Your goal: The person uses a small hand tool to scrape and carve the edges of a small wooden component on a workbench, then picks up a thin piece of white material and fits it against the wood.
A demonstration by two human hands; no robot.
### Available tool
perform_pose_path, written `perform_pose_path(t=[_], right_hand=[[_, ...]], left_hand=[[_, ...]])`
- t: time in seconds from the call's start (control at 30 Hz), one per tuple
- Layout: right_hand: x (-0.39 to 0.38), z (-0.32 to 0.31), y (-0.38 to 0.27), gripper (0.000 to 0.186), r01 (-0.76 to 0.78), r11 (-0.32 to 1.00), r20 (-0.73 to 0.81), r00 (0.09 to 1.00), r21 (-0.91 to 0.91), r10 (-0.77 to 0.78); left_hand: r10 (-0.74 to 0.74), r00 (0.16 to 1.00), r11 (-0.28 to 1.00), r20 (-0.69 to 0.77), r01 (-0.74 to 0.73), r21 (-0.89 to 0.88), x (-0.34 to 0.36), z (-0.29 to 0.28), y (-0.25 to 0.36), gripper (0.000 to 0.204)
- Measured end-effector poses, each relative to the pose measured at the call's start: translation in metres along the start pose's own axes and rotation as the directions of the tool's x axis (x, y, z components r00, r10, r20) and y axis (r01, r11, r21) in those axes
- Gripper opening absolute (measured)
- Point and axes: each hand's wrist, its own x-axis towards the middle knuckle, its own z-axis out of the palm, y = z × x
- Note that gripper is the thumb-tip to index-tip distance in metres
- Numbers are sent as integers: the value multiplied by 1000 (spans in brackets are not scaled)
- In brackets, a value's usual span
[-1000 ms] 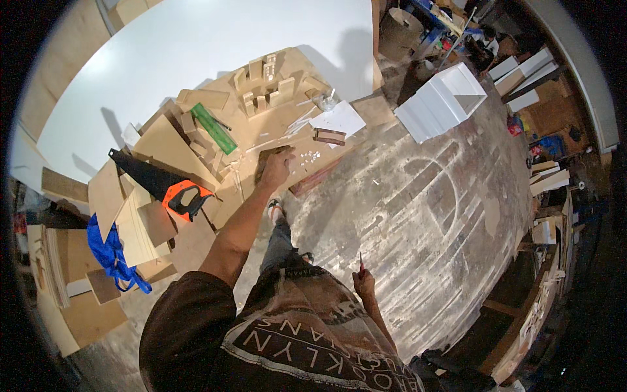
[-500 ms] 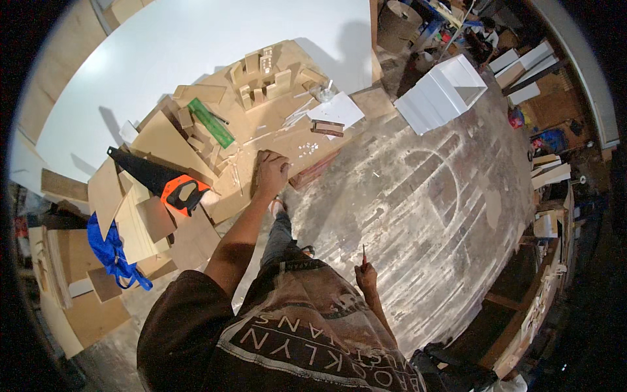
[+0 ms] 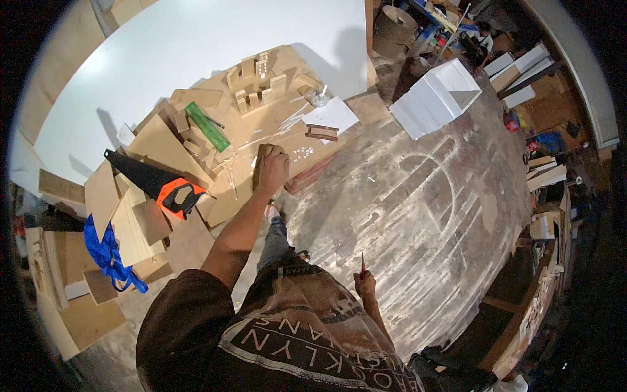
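My left hand (image 3: 273, 171) rests at the near edge of the wooden work board (image 3: 243, 145), fingers curled down. What lies under its fingers, if anything, is hidden. Just right of it are small white pieces (image 3: 303, 153). Low over the floor at my right side, my right hand (image 3: 365, 283) is closed round a slim reddish tool (image 3: 363, 262) with a thin tip pointing up; its exact kind is too small to make out. Farther along the board stand small upright wooden blocks (image 3: 253, 99). A green strip (image 3: 208, 127) lies left of them.
A black-bladed handsaw (image 3: 175, 198) with an orange handle lies on wood sheets at left, above a blue bag (image 3: 104, 251). A brown wooden piece (image 3: 322, 132) rests by white paper (image 3: 339, 111). On the floor at right stands a white box (image 3: 424, 108). Another person (image 3: 484, 42) is far back.
The view has shifted slightly, so the board and its things sit a little farther left. My left hand stays at the board's edge, and my right still holds the slim tool.
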Motion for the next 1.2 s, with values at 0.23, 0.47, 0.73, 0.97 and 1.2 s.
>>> perform_pose_path(t=[0.23,0.47,0.73,0.97,1.2], right_hand=[[-4,4,14,34,-2,1000,-15,1000,20,2],[-11,4,-1,37,32,999,-29,999,-20,-33],[1,13,6,35,80,995,1,997,-56,-80],[18,3,19,36,58,998,-35,998,37,-57],[-5,-17,20,37,-46,999,-29,999,2,46]], left_hand=[[37,998,999,44,-35,-41,22,15,-2,10],[-159,986,975,-41,151,-163,5,16,-45,12],[-130,991,980,34,134,-147,-37,-16,-27,16],[-30,1000,997,-10,29,-74,-26,-12,-6,22],[-34,999,999,1,34,23,3,15,0,16]])
